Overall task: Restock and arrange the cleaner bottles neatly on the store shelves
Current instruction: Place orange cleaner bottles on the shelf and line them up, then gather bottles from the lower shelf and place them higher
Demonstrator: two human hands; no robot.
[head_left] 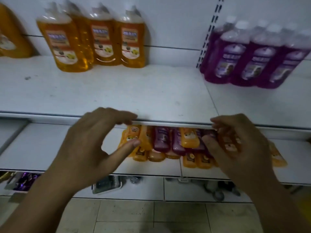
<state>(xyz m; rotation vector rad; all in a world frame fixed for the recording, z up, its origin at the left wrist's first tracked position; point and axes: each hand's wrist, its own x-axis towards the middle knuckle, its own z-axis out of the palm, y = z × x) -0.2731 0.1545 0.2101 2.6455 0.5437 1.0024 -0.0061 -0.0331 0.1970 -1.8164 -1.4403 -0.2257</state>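
Several orange cleaner bottles [104, 39] stand at the back of the white upper shelf [117, 91], and purple bottles [252, 61] stand in a group to their right. On the lower shelf [33, 145], small orange bottles [190, 138] and purple bottles [161, 140] lie in a heap, partly hidden under the upper shelf's edge. My left hand [90, 145] is spread in a curve and holds nothing; its thumb tip is at the heap's left end. My right hand [239, 148] grips a small orange bottle [230, 143] at the heap's right end; this part is blurred.
A large orange jug [10, 34] stands at the far left of the upper shelf. A slotted metal upright [210, 31] divides the back wall. Dark packaged goods [104, 184] sit on the bottom shelf. Beige floor tiles [151, 216] lie below.
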